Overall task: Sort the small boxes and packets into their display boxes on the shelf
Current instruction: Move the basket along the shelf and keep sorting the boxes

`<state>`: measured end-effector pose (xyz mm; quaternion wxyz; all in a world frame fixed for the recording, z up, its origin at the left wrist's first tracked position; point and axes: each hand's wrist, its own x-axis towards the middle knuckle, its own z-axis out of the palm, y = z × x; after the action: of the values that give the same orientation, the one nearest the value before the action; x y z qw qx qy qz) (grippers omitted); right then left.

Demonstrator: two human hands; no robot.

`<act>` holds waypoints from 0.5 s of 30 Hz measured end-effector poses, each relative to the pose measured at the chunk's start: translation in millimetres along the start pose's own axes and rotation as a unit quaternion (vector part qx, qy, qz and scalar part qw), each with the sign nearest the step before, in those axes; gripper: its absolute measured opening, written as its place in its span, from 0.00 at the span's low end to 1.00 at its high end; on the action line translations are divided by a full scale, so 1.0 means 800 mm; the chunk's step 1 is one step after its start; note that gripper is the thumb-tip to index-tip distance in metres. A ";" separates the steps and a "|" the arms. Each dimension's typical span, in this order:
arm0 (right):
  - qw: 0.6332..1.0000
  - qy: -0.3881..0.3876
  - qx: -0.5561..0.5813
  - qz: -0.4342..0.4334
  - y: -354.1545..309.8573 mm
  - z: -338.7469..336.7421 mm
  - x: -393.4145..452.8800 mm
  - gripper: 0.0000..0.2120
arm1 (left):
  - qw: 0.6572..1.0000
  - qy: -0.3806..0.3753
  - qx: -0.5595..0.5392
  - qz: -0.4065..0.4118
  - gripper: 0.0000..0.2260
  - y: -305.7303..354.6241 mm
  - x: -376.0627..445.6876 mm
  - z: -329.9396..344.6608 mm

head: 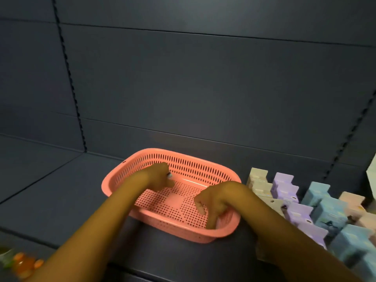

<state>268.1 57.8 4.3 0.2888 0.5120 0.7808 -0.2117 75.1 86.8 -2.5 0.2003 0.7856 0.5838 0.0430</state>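
The head camera looks down at a dark grey metal shelf (pixel 61 190) with a pink plastic basket full of little holes (pixel 203 171) sitting on it. The basket looks empty inside; no box or packet shows on its floor. Its long side runs from the left-back to the right-front.

The left hand (pixel 160 176) is over the back left part of the basket. Its fingers curl down toward the basket floor. Something small and pale shows at the fingers, but it is too blurry to say what it is, or whether the hand is pinching it. The right hand (pixel 213 202) is at the front right part of the basket. Its fingers hang down and curl over the near rim, so it seems to hold the rim.

The pastel cardboard display boxes (pixel 325 208), in cream, purple, blue and pink, stand in rows just to the right of the basket. They are full of small boxes. So the place for sorting lies to the right of both hands, and the right hand is the nearer one. The left hand would have to cross over the basket to get there.

Some blurry orange things (pixel 24 265) sit at the bottom left corner.
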 end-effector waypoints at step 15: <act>0.985 0.152 0.036 -0.074 -0.007 0.015 0.025 0.12 | 0.997 0.051 -0.058 0.002 0.10 -0.030 -0.027 -0.013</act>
<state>259.7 61.5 -18.1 0.1313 0.4889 0.8433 -0.1804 43.6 75.1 2.0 0.2151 0.7705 0.5885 0.1174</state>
